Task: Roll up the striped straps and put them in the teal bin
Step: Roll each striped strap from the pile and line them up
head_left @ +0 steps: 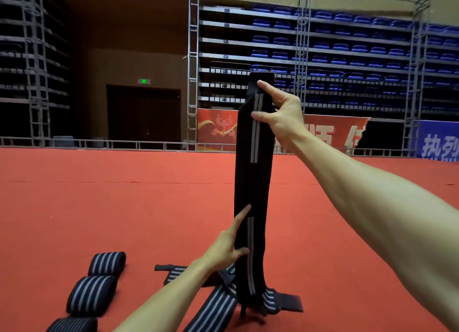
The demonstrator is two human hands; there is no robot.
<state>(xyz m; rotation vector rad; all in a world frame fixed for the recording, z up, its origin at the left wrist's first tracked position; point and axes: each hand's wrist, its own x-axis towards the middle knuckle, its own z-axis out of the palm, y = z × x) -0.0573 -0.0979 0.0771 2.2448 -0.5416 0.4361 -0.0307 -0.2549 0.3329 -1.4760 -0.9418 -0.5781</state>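
A long black strap (253, 182) with two grey stripes hangs upright in front of me. My right hand (278, 113) pinches it near its top end, thumb on the front. My left hand (228, 247) holds the strap lower down, index finger straight along its front and thumb pressing its edge. Its bottom end hangs just above or on a heap of loose striped straps (218, 304) on the red carpet. Three rolled striped straps (93, 294) lie in a row at the lower left. No teal bin is in view.
Red carpet (99, 207) covers the floor all around. A low metal rail (124, 142) bounds it at the back, with red and blue banners, scaffolding and folded blue seating behind.
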